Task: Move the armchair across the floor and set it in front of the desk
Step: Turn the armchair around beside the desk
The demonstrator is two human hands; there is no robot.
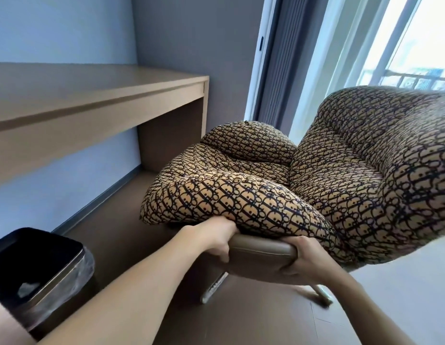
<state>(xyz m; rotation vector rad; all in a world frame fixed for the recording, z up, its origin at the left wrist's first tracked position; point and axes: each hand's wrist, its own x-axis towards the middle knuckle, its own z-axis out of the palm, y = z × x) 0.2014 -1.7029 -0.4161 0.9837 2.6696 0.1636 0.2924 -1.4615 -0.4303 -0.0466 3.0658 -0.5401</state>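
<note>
Left hand (217,239), right hand (307,257), gripping armchair (341,175) armrest between them

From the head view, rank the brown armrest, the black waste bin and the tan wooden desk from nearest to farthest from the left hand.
1. Brown padded armrest, gripped by the left hand.
2. Black waste bin, on the floor to the left.
3. Tan wooden desk, up and left against the wall.

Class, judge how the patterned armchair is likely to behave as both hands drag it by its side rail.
The armchair probably tips easily: it looks tilted. Its loose padding likely shifts, so the left hand and right hand grip the firm rail. Its thin legs may scrape.
</note>
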